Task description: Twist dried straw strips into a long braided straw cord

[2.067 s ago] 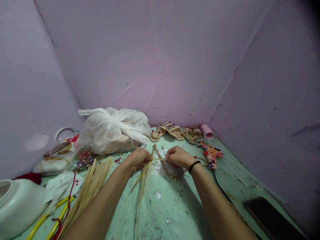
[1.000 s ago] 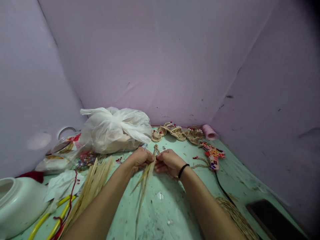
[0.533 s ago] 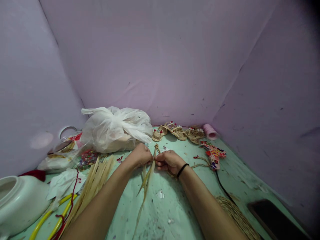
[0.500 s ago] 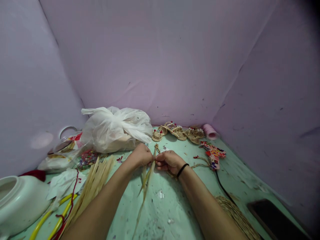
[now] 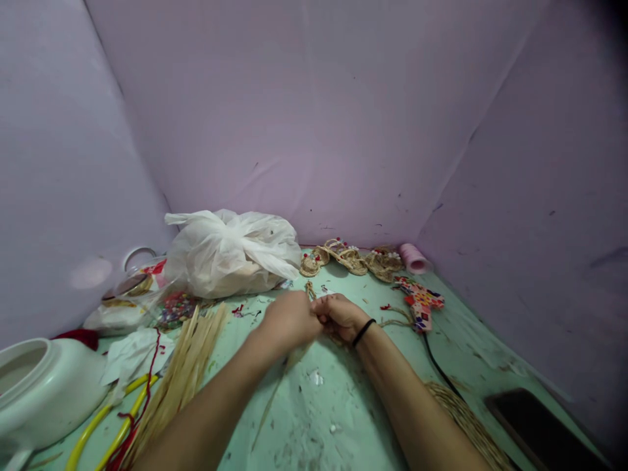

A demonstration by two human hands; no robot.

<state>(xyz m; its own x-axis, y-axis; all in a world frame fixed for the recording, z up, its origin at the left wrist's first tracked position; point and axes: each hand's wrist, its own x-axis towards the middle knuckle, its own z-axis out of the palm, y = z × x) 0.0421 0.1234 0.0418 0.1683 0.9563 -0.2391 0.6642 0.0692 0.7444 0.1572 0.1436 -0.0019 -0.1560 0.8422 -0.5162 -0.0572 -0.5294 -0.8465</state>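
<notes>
My left hand [image 5: 290, 322] and my right hand [image 5: 341, 315] meet over the middle of the green table. Both are closed on a braid of dry plant fibre [image 5: 310, 290], whose twisted end pokes out beyond them. A loose pale fibre strand [image 5: 269, 404] trails from under my left hand toward me. The left hand is slightly smeared and covers most of the working point. The fingers of my right hand pinch close beside it, and a black band [image 5: 364, 332] circles that wrist. More of the cord lies partly hidden under my right hand.
Left: a white bag [image 5: 230, 252], dry fibre strips [image 5: 189, 366], yellow-handled scissors [image 5: 88, 432], a white jar [image 5: 59, 392] and a bag of beads [image 5: 176, 307]. Behind: small woven sandals [image 5: 350, 260] and a pink thread spool [image 5: 415, 259]. Right: a patterned glue gun [image 5: 422, 302], coiled braid [image 5: 456, 412] and phone [image 5: 534, 425].
My left hand has moved right and nearer, now overlapping the fingers of my right hand. The yellowish strands below the hands are mostly covered now. The view has shifted slightly.
</notes>
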